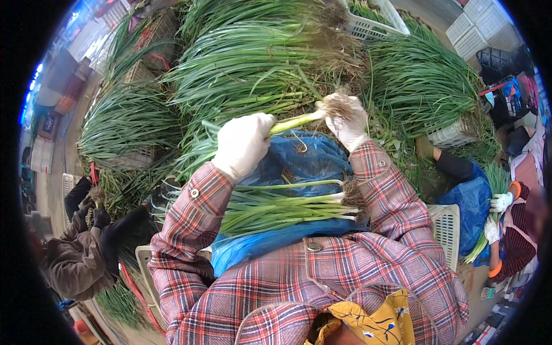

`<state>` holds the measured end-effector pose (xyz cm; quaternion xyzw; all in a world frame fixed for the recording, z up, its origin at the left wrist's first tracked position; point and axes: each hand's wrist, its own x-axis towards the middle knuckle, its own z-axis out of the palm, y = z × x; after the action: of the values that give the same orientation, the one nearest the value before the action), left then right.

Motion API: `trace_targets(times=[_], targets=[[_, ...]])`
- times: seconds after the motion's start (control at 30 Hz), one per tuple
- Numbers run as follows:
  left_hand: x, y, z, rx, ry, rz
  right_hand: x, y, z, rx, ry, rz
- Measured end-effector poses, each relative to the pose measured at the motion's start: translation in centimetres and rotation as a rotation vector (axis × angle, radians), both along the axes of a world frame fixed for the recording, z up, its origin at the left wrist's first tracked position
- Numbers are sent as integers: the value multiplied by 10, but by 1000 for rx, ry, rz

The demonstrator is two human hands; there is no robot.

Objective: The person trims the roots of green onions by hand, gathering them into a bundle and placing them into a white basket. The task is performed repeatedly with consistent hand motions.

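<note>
My left hand (pixel 245 144), in a white glove, is closed around the stalks of a few green onions (pixel 295 123), whose leaves trail to the left. At their root end is my right hand (pixel 345 116), also gloved, its fingers gripping the base beside the brown roots. Below, a bunch of green onions (pixel 289 209) lies across my lap on blue plastic sheeting (pixel 310 157), roots to the right. Just beyond my hands rises a large heap of green onions (pixel 254 64) with its roots towards the right.
More green onions (pixel 427 82) are piled over a white crate at the right, and another pile (pixel 125 120) stands at the left. A white plastic crate (pixel 375 30) is at the top. One person (pixel 82 258) sits at the left; another (pixel 513 233) holds onions at the right.
</note>
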<state>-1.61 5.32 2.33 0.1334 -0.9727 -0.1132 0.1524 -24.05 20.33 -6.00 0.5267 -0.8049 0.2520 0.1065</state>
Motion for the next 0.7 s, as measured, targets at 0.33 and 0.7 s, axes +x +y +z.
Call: trace_targets(times=[0.33,0.7], targets=[[32,-20,12,635,28,248,-92,103,-6,431,-208,-646],[20,-32,-1,1048,-67,101,44,-29,62,-379,-1534,440]])
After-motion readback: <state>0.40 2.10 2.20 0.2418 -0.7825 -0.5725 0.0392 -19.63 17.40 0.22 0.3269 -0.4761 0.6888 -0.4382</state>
